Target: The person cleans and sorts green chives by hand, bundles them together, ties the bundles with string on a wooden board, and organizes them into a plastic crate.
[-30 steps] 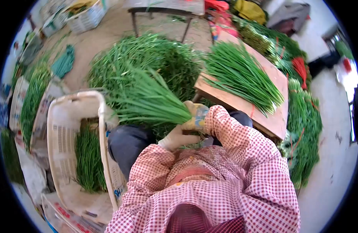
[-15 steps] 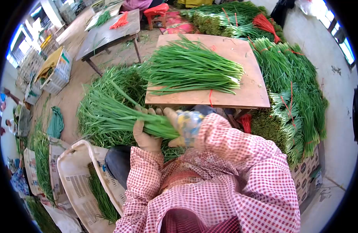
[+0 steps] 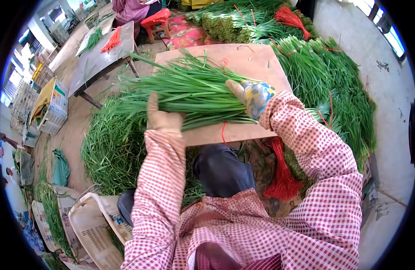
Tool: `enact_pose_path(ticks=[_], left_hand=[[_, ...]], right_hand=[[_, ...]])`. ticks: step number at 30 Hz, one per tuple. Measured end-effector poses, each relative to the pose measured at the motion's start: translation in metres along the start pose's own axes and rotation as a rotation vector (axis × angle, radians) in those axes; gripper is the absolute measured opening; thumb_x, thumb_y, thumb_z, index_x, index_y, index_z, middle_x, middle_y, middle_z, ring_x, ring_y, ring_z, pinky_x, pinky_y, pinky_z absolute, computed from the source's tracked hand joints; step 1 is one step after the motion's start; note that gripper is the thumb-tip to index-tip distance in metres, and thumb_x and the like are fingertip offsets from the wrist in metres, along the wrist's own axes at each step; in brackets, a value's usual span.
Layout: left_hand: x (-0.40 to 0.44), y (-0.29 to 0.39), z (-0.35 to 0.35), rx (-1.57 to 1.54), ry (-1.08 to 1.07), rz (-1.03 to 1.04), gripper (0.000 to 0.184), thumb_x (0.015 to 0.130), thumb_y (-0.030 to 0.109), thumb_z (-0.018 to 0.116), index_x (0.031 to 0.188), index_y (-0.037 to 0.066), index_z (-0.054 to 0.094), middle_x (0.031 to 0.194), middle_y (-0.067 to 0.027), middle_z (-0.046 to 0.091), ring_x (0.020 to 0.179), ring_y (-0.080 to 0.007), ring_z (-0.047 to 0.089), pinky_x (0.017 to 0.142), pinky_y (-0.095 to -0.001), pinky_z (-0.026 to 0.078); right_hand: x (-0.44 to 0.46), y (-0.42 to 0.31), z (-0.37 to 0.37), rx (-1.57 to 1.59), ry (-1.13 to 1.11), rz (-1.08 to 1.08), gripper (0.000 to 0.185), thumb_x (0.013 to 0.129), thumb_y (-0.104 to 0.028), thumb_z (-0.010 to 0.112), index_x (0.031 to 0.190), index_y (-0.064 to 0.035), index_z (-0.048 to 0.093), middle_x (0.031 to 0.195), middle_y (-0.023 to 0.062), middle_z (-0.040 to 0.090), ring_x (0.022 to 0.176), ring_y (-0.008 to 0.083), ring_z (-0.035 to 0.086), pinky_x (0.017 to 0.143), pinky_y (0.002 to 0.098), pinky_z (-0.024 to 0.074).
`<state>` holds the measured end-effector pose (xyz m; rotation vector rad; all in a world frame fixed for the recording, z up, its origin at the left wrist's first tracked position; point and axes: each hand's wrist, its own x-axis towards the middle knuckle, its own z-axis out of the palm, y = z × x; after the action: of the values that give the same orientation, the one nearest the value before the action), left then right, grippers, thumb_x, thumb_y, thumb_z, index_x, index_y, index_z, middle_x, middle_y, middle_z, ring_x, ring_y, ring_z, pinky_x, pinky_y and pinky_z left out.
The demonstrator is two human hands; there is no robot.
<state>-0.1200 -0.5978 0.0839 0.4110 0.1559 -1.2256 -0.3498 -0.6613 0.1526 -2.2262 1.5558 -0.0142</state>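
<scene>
Two gloved hands on the greens! Left hand (image 3: 164,118), in a plain beige glove, stands at the near edge of a thick, loose bundle of long, slender, bright green stalks (image 3: 194,92), thumb raised against the leaves, the other fingers out of sight. Right hand (image 3: 253,98), beige at the fingers with a blue-and-yellow patterned back, is over at the stem end, one digit stretched along the stalks. How tightly either grip closes, I cannot tell; the undersides are hidden.

And the bundle? It is over the pinkish-brown rectangular board (image 3: 261,56), leaf tips fanning past the left edge above the tangled green heap on the floor (image 3: 113,148). Whether every stalk rests on the wood is hard to say. One thin red strand (image 3: 224,133) hangs at the board's near edge.

Handling, by my reckoning: light for its bulk, firmer at the stems, floppy towards the tips, perhaps slick between leaves, easily creased by a hard squeeze. Best hold, I'd judge: a full, gentle wrap near the stem end, with a flat palm beneath the leafy middle to stop it sagging or splaying.

Below, a bright red sheaf of thin ties (image 3: 281,175); beyond the right arm, stacked green bundles (image 3: 324,81).
</scene>
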Motion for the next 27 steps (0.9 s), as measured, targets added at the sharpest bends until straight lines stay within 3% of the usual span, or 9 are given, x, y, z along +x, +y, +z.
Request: enact_pose_path(ticks=[3, 5, 8, 9, 10, 15, 16, 20, 27], left_hand=[[0.057, 0.055, -0.02, 0.169, 0.049, 0.296, 0.043, 0.083, 0.025, 0.064, 0.119, 0.004, 0.054, 0.118, -0.0133, 0.058, 0.108, -0.0313, 0.054, 0.1, -0.049, 0.042], [0.093, 0.122, -0.042, 0.374, 0.223, 0.4, 0.042, 0.084, 0.019, 0.061, 0.122, 0.003, 0.052, 0.118, -0.0129, 0.057, 0.11, -0.0275, 0.051, 0.097, -0.0463, 0.044], [0.08, 0.156, -0.001, 0.827, 0.484, 0.726, 0.035, 0.084, 0.014, 0.059, 0.118, 0.002, 0.056, 0.106, -0.0124, 0.06, 0.101, -0.0227, 0.055, 0.083, -0.0376, 0.05], [0.076, 0.16, 0.009, 1.574, 0.168, 1.214, 0.034, 0.081, 0.014, 0.061, 0.112, 0.002, 0.06, 0.097, -0.012, 0.061, 0.089, -0.0238, 0.057, 0.078, -0.036, 0.05], [0.057, 0.134, 0.032, 1.65, -0.011, 1.366, 0.045, 0.075, 0.02, 0.067, 0.115, 0.002, 0.058, 0.105, -0.0137, 0.058, 0.096, -0.0257, 0.055, 0.084, -0.0368, 0.047], [0.024, -0.046, 0.076, 2.064, -1.266, 0.902, 0.103, 0.056, 0.046, 0.083, 0.14, 0.011, 0.036, 0.143, -0.0211, 0.036, 0.136, -0.0365, 0.029, 0.113, -0.045, 0.022], [0.027, -0.077, 0.068, 2.315, -1.319, 1.005, 0.108, 0.054, 0.052, 0.082, 0.142, 0.012, 0.033, 0.146, -0.0167, 0.033, 0.138, -0.0354, 0.025, 0.115, -0.0471, 0.014], [0.052, -0.11, 0.066, 2.785, -1.161, 0.32, 0.13, 0.042, 0.057, 0.084, 0.147, 0.015, 0.021, 0.149, -0.0197, 0.027, 0.14, -0.0382, 0.019, 0.111, -0.0565, 0.014], [0.039, -0.121, 0.04, 2.844, -0.955, 0.427, 0.122, 0.052, 0.052, 0.083, 0.148, 0.017, 0.016, 0.149, -0.0173, 0.027, 0.138, -0.0348, 0.024, 0.109, -0.059, 0.018]], right_hand=[[0.007, 0.023, 0.004, -0.049, 0.082, -0.149, 0.063, 0.095, -0.057, 0.026, 0.126, -0.0105, 0.055, 0.113, 0.0167, 0.063, 0.106, 0.0334, 0.059, 0.095, 0.0394, 0.0425], [0.017, 0.027, 0.004, 0.041, -0.146, 0.178, 0.056, 0.099, -0.047, 0.029, 0.128, -0.0048, 0.052, 0.124, 0.0193, 0.057, 0.113, 0.0346, 0.056, 0.096, 0.0434, 0.0425], [0.038, 0.042, 0.01, 0.016, -0.132, 0.108, 0.051, 0.098, -0.042, 0.032, 0.129, -0.0058, 0.05, 0.122, 0.0195, 0.057, 0.111, 0.0346, 0.056, 0.094, 0.0429, 0.0439], [0.042, 0.045, 0.009, -0.01, -0.126, 0.077, 0.049, 0.097, -0.04, 0.034, 0.129, -0.0063, 0.049, 0.122, 0.0196, 0.057, 0.11, 0.0346, 0.057, 0.093, 0.0426, 0.0446], [0.045, 0.046, 0.008, -0.035, -0.123, 0.051, 0.047, 0.096, -0.037, 0.035, 0.13, -0.0068, 0.048, 0.121, 0.0196, 0.057, 0.109, 0.0346, 0.057, 0.092, 0.0424, 0.0453], [0.043, 0.051, 0.008, -0.189, -0.1, -0.095, 0.043, 0.093, -0.025, 0.044, 0.133, -0.0094, 0.043, 0.116, 0.0201, 0.058, 0.103, 0.0346, 0.06, 0.087, 0.041, 0.0487], [0.041, 0.053, 0.01, -0.23, -0.092, -0.131, 0.044, 0.092, -0.022, 0.046, 0.134, -0.0099, 0.042, 0.115, 0.0201, 0.058, 0.102, 0.0346, 0.06, 0.086, 0.0408, 0.0494], [0.047, 0.072, 0.041, -0.144, -0.051, -0.14, 0.054, 0.087, -0.015, 0.053, 0.138, -0.0129, 0.036, 0.117, 0.023, 0.055, 0.099, 0.0366, 0.061, 0.083, 0.0421, 0.051], [0.037, 0.101, 0.097, -0.299, 0.489, -0.469, 0.069, 0.074, -0.014, 0.061, 0.139, -0.0148, 0.037, 0.104, 0.0162, 0.058, 0.088, 0.0359, 0.061, 0.075, 0.0439, 0.0501]])
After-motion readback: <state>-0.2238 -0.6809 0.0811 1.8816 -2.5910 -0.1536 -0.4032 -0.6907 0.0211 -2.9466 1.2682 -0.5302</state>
